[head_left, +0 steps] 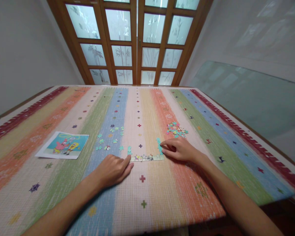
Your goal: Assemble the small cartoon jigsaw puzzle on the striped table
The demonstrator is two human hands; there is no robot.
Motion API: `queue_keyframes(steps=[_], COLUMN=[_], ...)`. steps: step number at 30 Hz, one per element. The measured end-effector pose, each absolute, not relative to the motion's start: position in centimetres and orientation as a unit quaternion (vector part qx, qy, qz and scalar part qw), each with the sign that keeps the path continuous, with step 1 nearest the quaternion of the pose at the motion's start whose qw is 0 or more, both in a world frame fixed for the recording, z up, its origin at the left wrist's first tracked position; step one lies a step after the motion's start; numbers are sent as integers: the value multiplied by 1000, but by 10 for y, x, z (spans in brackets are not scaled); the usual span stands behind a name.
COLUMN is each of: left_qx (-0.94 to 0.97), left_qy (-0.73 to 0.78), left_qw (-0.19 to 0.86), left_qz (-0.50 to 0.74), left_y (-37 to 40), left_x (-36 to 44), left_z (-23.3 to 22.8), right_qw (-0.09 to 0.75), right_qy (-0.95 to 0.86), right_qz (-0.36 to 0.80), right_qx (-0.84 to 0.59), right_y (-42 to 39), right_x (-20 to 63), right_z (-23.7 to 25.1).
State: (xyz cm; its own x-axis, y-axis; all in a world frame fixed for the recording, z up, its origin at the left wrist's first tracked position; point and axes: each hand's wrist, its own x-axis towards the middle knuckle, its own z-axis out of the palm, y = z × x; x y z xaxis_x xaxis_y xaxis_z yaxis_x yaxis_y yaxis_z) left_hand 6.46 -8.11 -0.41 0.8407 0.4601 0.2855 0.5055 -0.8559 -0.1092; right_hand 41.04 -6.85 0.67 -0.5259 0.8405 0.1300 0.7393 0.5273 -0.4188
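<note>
A partly joined jigsaw puzzle (147, 158) lies flat, with a bottom row and short turquoise columns rising at both ends. My left hand (114, 167) rests at its lower left corner; the index finger and thumb touch the corner and the other fingers are curled. At the right column, my right hand (178, 149) has its fingertips closed on a turquoise jigsaw piece (158, 141), partly hidden by the fingers. Loose turquoise pieces (115, 141) are spread left of the puzzle. Beyond my right hand is a heap of mixed pieces (176, 130).
A printed cartoon picture (64, 145) lies on the left of the table. The striped tablecloth (142, 193) covers the tabletop, whose near right corner shows beside my right forearm. Wooden glass-paned doors (137, 42) stand behind; a pale glass panel (248, 95) is at the right.
</note>
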Motion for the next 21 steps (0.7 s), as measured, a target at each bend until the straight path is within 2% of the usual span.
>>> queue_keyframes(steps=[6,21], left_qx=[-955,-956], left_qy=[-250,-252], left_qw=[91,70], left_qz=[-130,-135], left_y=[-82,-80], left_x=[65,66], left_z=[-6,-6], right_qw=[179,230], right_qy=[-843,-801], right_qz=[184,163], right_qx=[-473,-529], right_y=[-68,-60], right_x=[408,408], right_z=[10,0])
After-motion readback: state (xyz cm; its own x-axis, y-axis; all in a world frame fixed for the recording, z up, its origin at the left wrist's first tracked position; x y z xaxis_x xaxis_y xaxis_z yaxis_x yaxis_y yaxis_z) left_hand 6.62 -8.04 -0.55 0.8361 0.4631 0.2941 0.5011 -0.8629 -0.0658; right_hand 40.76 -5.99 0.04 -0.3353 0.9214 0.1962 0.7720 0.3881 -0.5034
